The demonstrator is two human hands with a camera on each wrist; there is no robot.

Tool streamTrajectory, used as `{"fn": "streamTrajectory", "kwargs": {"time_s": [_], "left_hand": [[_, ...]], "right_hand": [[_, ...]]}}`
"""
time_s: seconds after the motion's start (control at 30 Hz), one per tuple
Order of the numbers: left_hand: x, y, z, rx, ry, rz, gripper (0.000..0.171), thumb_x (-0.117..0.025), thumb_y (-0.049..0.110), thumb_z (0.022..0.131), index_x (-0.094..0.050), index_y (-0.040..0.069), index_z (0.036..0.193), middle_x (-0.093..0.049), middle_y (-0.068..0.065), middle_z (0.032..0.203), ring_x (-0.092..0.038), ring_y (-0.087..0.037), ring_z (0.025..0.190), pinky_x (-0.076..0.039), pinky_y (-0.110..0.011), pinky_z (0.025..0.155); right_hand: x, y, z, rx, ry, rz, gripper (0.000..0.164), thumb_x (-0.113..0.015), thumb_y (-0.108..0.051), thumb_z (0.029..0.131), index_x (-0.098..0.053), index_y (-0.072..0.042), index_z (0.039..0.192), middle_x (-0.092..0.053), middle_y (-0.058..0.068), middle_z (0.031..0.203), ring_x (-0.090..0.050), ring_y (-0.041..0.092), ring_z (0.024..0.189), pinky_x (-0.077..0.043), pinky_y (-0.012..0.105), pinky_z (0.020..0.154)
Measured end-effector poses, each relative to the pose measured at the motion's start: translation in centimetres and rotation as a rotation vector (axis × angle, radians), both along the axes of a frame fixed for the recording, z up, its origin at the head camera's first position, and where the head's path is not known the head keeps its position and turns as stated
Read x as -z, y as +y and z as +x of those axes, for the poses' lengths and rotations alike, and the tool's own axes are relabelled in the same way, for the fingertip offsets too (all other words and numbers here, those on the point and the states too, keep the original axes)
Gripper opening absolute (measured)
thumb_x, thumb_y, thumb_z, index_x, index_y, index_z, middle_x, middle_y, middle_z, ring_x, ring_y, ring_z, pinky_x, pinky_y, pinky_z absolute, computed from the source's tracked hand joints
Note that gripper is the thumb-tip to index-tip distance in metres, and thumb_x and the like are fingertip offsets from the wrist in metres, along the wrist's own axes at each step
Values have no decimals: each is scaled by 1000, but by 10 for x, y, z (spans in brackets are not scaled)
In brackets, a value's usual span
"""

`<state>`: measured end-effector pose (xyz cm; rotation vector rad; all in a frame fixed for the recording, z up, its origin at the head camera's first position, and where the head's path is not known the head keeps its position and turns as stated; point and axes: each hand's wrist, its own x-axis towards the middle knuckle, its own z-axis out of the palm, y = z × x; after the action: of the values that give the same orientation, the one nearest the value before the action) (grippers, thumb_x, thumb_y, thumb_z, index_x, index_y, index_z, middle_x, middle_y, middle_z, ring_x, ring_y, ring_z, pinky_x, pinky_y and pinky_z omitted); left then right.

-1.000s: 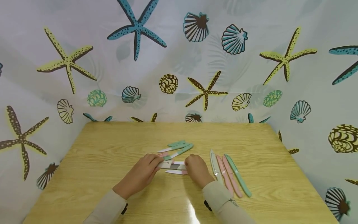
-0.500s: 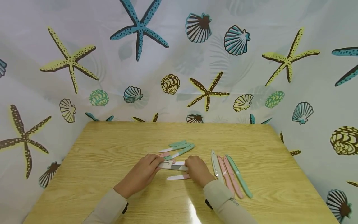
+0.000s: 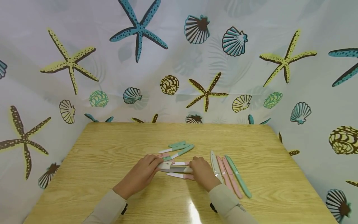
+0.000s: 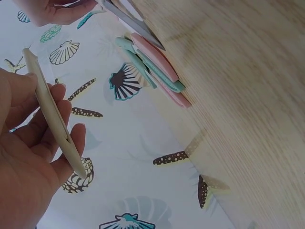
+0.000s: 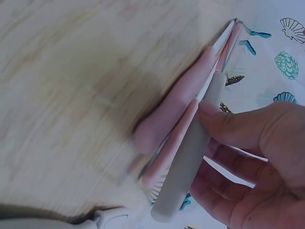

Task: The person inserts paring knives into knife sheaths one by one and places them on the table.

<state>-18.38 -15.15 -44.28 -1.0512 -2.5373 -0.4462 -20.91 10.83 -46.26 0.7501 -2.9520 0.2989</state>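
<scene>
In the head view my left hand [image 3: 142,172] grips a cream blade cover [image 3: 165,165] near the middle of the table. The left wrist view shows this cover edge-on between thumb and fingers. My right hand [image 3: 202,171] pinches the cream handle [image 5: 188,157] of a knife, whose grey blade [image 3: 177,169] points left toward the cover. The blade's tip lies by the cover's lower edge in the head view. Two pink-handled knives with white blades lie close by, one behind the grey blade and a nearer pink-handled knife [image 3: 188,176] in front of it.
Behind the hands lie green-handled knives [image 3: 185,149], a green cover [image 3: 179,143] and a pink cover [image 3: 163,155]. To the right, a cream knife [image 3: 214,163], two pink knives [image 3: 232,177] and a green knife [image 3: 239,177] form a row. Patterned cloth surrounds the wooden table [image 3: 112,140].
My right hand has moved right and slightly nearer, drawing the cream-handled knife from its cover, so more grey blade shows. My left hand stays almost in place. The nearest pink-handled knife has shifted slightly nearer.
</scene>
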Motion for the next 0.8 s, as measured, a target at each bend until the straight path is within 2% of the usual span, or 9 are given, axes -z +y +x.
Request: {"fn": "streamTrajectory", "kwargs": {"time_s": [0.2, 0.37, 0.43, 0.53, 0.63, 0.67, 0.8], "left_hand": [[0, 1, -1, 3, -4, -4, 31, -65, 12, 92, -60, 4, 122, -58, -8, 115, -57, -21, 104, -51, -35, 86], [-1, 2, -1, -1, -6, -10, 30, -64, 12, 93, -60, 4, 121, -59, -8, 115, -57, -21, 104, -51, -35, 86], [-1, 2, -1, -2, -7, -11, 29, -64, 12, 93, -60, 4, 121, -59, -8, 115, -57, -21, 105, -51, -35, 86], [-1, 2, 0, -3, -14, -3, 30, -65, 11, 92, -60, 3, 121, -59, -8, 116, -57, -21, 105, -51, -35, 86], [-2, 2, 0, -6, -27, 7, 32, -65, 10, 92, -60, 2, 122, -58, -9, 117, -56, -21, 106, -51, -34, 87], [-2, 2, 0, -7, -31, 10, 32, -65, 10, 92, -60, 2, 122, -58, -9, 117, -56, -21, 106, -51, -33, 86], [-3, 2, 0, -9, -41, 9, 33, -64, 10, 93, -59, 2, 124, -58, -8, 117, -56, -20, 105, -51, -32, 86]], "right_hand": [[-9, 9, 8, 18, 22, -26, 44, -78, -44, 77, -76, -4, 95, -60, 11, 75, -56, 23, 65, -50, 34, 58], [-11, 17, 12, -14, 116, -53, 42, -77, -47, 77, -76, -16, 105, -61, 7, 71, -56, 19, 61, -49, 28, 54], [-11, 20, 14, -15, 139, -58, 41, -78, -47, 76, -76, -16, 103, -61, 6, 69, -55, 17, 58, -47, 25, 52], [-13, 25, 18, 27, 101, -58, 21, -79, -24, 81, -77, -8, 95, -60, 6, 72, -56, 18, 61, -50, 26, 55], [-17, 31, 24, 83, 57, -58, 10, -77, -1, 78, -74, -1, 87, -59, 8, 78, -59, 20, 66, -54, 29, 61], [-19, 33, 27, 92, 53, -65, 14, -76, 4, 77, -73, -1, 89, -60, 8, 81, -61, 21, 70, -55, 30, 64], [-24, 40, 36, 114, 84, -134, 19, -78, 4, 75, -72, -1, 92, -61, 8, 87, -63, 22, 77, -56, 32, 68]]}}
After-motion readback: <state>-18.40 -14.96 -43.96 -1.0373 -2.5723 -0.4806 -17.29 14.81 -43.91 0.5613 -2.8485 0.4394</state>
